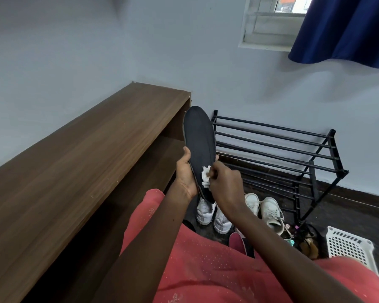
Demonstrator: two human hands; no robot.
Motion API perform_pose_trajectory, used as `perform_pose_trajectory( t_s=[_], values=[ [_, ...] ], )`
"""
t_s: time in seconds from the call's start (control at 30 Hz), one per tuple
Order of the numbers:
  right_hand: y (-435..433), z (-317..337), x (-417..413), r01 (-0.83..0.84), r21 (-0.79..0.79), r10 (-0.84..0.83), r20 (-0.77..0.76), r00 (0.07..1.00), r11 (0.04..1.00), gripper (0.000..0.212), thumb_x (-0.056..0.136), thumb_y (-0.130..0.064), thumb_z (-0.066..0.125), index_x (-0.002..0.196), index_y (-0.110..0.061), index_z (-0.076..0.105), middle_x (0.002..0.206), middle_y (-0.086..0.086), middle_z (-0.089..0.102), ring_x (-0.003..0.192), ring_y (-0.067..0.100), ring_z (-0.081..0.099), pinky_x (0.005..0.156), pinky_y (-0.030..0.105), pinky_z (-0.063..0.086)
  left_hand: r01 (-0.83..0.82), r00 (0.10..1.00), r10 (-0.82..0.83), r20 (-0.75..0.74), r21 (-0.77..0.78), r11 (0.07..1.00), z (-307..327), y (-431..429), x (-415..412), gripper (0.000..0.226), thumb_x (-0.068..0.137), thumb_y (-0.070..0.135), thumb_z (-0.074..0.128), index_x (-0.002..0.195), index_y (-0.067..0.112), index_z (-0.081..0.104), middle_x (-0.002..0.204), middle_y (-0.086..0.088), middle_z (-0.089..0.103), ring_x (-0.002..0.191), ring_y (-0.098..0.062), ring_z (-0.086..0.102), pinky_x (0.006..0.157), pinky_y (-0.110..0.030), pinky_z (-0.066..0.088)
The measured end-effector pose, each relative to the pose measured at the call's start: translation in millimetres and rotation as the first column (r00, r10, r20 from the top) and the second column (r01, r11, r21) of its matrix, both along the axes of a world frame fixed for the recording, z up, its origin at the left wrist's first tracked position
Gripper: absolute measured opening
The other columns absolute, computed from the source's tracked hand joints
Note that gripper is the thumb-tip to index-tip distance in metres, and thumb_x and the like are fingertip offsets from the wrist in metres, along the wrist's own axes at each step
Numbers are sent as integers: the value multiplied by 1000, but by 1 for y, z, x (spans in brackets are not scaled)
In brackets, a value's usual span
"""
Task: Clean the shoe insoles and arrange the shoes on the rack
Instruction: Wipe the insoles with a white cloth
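Black insole (pixel 198 136) LH (pixel 185 174), tissue (pixel 206 175) RH (pixel 226 185).

The insole (pixel 198 136) has a dark, matt top that looks like soft cloth. The wipe (pixel 206 177) on it is white and crumpled; it could be paper or cloth. The rack (pixel 271 145) on the right is black metal with a little shine. The shelf (pixel 85 149) on the left is brown wood with lines in it, smooth and dull. The 4 white shoes (pixel 271 213) near the rack look smooth but scuffed. The basket (pixel 348 246) is white plastic. The far curtain (pixel 346 29) is blue cloth. The wall (pixel 96 40) is matt paint.
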State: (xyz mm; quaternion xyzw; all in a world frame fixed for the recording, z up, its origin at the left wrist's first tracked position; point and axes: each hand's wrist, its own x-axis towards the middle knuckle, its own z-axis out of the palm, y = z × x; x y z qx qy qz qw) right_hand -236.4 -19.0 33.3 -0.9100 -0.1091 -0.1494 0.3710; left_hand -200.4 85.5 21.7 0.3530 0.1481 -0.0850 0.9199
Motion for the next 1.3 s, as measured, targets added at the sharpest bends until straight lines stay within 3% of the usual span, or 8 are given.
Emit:
perform_pose_trajectory(
  t_s=[0.17, 0.43, 0.53, 0.7, 0.93, 1.1, 1.2, 1.3],
  values=[
    [-2, 17, 36, 93, -62, -90, 60, 994, 994, 17, 81, 8, 44, 83, -3, 58, 71, 20, 64, 67, 36, 57, 54, 32, 31, 37, 999, -38, 29, 47, 998, 0, -3, -5, 63, 95, 56, 32, 122, 5, 59, 113, -15, 66, 98, -27, 64, 92, -38, 48],
    [0, 5, 24, 9, 4, -10, 114, 993, 1000, 18, 77, 9, 51, 73, -8, 56, 63, 11, 64, 58, 30, 59, 51, 41, 47, 45, 999, -46, 12, 51, 998, -8, 3, -6, 62, 96, 54, 33, 108, 4, 67, 107, -15, 66, 92, -27, 65, 85, -36, 49],
    [5, -4, 2, -69, -43, 74, 127, 989, 997, 20, 76, 9, 52, 71, -10, 55, 61, 11, 64, 55, 30, 60, 49, 41, 48, 44, 999, -44, -30, 22, 999, -12, 2, -5, 69, 94, 57, 36, 124, -1, 57, 118, -20, 57, 105, -31, 55, 104, -42, 37],
    [-1, 3, 13, -66, -92, 78, 133, 988, 994, 13, 79, 5, 53, 75, -7, 57, 63, 15, 64, 58, 34, 59, 51, 40, 47, 94, 995, -94, -25, 16, 995, -11, -1, -5, 65, 94, 57, 34, 117, 1, 59, 105, -16, 64, 94, -27, 61, 88, -36, 45],
    [-9, 22, 49, -17, -18, 20, 150, 988, 1000, 11, 77, 6, 52, 74, -4, 56, 64, 16, 63, 60, 35, 58, 55, 43, 47, 147, 987, -149, 52, 40, 988, -4, -8, -16, 58, 97, 48, 34, 134, 6, 49, 117, -14, 61, 109, -28, 57, 101, -40, 42],
    [0, 7, 12, -215, -62, 223, 181, 958, 975, 15, 72, 7, 59, 70, -8, 59, 59, 8, 63, 53, 28, 60, 50, 31, 46, 74, 995, -79, 62, 87, 994, -13, 4, -2, 62, 99, 49, 30, 82, 6, 72, 75, -10, 68, 63, -17, 65, 64, -25, 55],
    [2, 1, 7, -236, -119, 255, 182, 950, 964, 14, 74, 6, 60, 71, -8, 60, 59, 7, 64, 53, 28, 60, 54, 29, 41, 53, 998, -54, 28, 41, 998, -14, 7, -2, 60, 97, 51, 35, 114, 0, 62, 111, -17, 65, 102, -27, 62, 101, -38, 44],
    [1, 7, 26, -193, -88, 207, 191, 960, 977, 12, 76, 5, 58, 71, -5, 57, 60, 11, 63, 54, 32, 59, 50, 35, 43, 56, 998, -56, 13, 39, 998, -16, 0, -5, 59, 98, 50, 33, 93, 4, 70, 90, -14, 68, 86, -23, 66, 89, -34, 46]
  ],
)
